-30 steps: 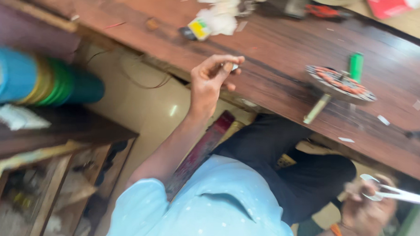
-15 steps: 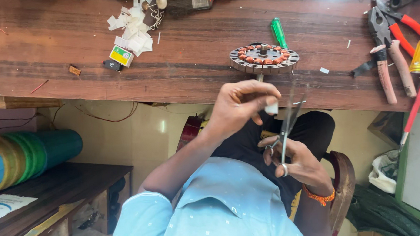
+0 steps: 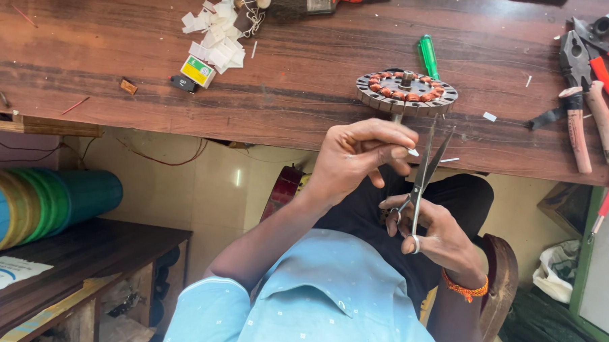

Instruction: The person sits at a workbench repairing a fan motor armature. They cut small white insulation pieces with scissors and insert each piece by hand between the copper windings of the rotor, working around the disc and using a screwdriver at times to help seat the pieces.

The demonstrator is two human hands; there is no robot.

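Observation:
My left hand [image 3: 358, 155] is pinching a small white slip [image 3: 412, 152] between thumb and fingertips, just below the edge of the wooden workbench [image 3: 282, 97]. My right hand [image 3: 435, 237], with an orange band at the wrist, grips a pair of steel scissors [image 3: 426, 170]. The blades are parted and point up beside the slip. Right above both hands, a round motor stator [image 3: 406, 93] with copper-coloured windings rests on the bench, and a green-handled screwdriver [image 3: 427, 55] lies behind it.
Pliers and cutters [image 3: 575, 107] lie at the bench's right end. A heap of white paper scraps [image 3: 212, 32] and a small box [image 3: 198, 70] sit further left. A blue and green roll [image 3: 42, 204] rests on a low wooden shelf [image 3: 85, 256] at the left.
My left hand has come down from the bench edge to meet my right hand. The scissors have risen from the lower right, and their blades now flank the white slip.

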